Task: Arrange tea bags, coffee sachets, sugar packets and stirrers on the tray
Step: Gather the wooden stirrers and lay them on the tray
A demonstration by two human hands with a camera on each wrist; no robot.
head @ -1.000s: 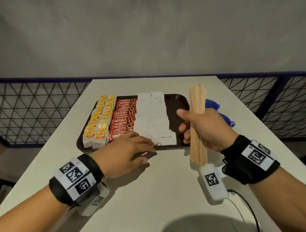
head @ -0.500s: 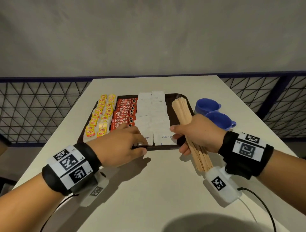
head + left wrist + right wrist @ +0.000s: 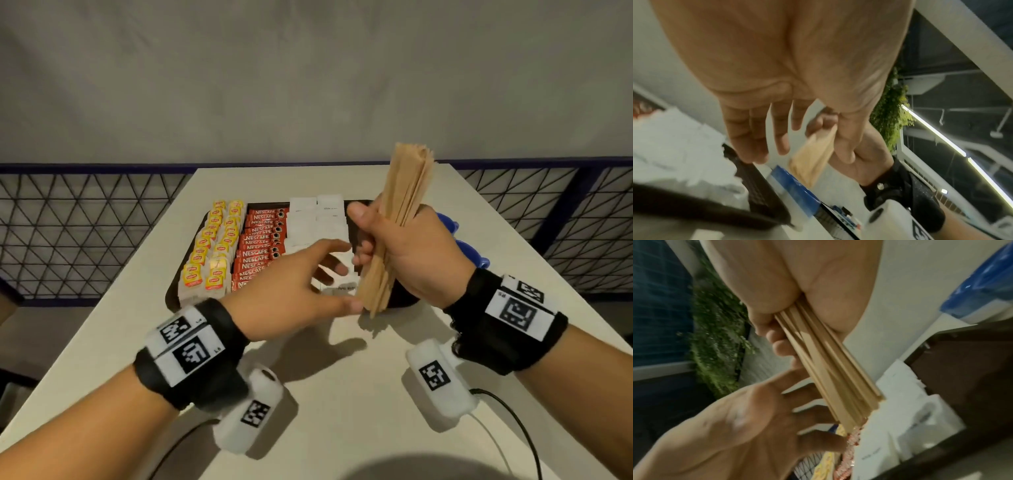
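Table: a long off-white table (image 3: pixel 308 394) carries everything.
Tray: a dark brown rectangular plastic tray (image 3: pixel 173 291) sits mid-table.
Sugar packets: white paper sugar packets (image 3: pixel 310 222) fill two rows on the tray.
Coffee sachets: red coffee sachets (image 3: pixel 260 246) lie stacked left of the sugar.
Tea bags: yellow-labelled tea bags (image 3: pixel 212 253) fill the tray's left side.
Stirrers: a bundle of pale wooden stirrers (image 3: pixel 400 219), tilted, above the tray's right end.
Right hand (image 3: pixel 407 253): clenched around the bundle's middle.
Left hand (image 3: pixel 291 291): fingers spread and relaxed, holding nothing, thumb at the bundle's lower end.
Cups: blue cups (image 3: pixel 467 250) right of the tray.

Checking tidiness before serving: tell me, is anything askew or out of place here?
Rows on the tray look neat. Only the stirrers are off it, a splayed, uneven bundle gripped by the right hand.
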